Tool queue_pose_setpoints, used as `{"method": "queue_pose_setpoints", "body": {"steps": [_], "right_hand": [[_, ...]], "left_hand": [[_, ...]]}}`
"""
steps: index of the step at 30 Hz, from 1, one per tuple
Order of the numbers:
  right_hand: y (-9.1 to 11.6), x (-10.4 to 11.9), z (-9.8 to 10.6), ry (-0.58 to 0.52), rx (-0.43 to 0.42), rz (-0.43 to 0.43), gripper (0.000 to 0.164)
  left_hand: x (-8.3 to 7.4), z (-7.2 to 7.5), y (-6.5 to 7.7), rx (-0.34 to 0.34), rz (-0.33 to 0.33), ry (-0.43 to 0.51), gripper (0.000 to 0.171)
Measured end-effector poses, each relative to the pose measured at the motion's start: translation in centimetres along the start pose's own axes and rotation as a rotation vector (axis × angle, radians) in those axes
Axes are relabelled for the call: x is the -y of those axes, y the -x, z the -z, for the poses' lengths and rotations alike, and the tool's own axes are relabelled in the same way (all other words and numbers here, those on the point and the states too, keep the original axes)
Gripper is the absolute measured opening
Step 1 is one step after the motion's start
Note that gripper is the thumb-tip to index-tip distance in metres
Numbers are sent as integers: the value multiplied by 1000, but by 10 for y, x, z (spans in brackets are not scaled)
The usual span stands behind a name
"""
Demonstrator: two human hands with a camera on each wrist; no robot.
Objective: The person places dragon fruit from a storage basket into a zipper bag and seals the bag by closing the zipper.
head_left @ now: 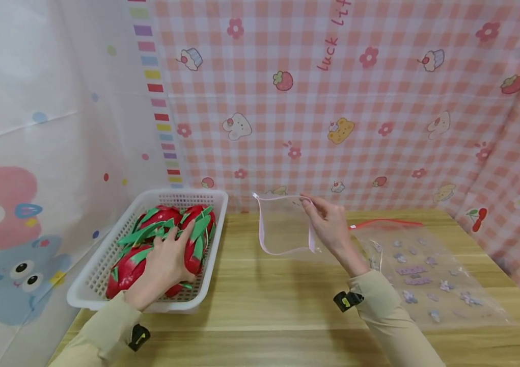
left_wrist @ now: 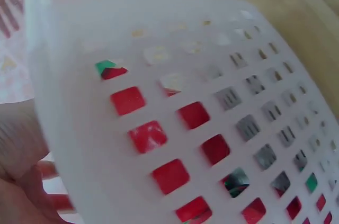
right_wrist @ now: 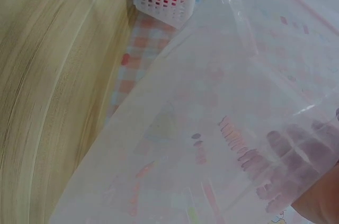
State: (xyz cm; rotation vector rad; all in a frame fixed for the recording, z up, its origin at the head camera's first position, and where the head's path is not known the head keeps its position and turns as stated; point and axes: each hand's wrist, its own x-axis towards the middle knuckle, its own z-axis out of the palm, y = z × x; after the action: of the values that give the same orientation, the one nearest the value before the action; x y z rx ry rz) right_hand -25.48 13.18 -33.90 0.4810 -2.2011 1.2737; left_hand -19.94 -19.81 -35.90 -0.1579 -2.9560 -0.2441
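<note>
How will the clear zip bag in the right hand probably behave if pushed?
The clear zip bag is probably floppy: its walls look thin. It seems light, as the right hand holds it near one corner. Its pinkish zip strip may be stiffer, holding an open loop.

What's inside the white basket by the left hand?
The basket holds several red dragon fruits with green scales. The left hand covers part of them, and whatever lies beneath the fruits is hidden, preventing an exact count.
</note>
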Motion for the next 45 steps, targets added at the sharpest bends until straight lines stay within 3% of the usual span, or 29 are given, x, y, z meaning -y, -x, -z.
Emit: {"method": "queue_pose_setpoints", "body": {"steps": [5,14,23,28,45], "right_hand": [[0,-1,1,-1,-7,12,27],[1,-1,2,2,-2,5,27],[1,-1,2,10,-7,2,27],[1,-1,2,2,-5,1,27],[2,1,-1,7,-12,14,26]], "left_hand": [[-2,4,0,-53,-5,31,119],[-14,12,0,-270,-79,77,113],[-37,24,-1,-326,-139,195,109],[-50,29,-2,-285,-140,305,111],[-75,27,-4,25,-134,620,110]]}}
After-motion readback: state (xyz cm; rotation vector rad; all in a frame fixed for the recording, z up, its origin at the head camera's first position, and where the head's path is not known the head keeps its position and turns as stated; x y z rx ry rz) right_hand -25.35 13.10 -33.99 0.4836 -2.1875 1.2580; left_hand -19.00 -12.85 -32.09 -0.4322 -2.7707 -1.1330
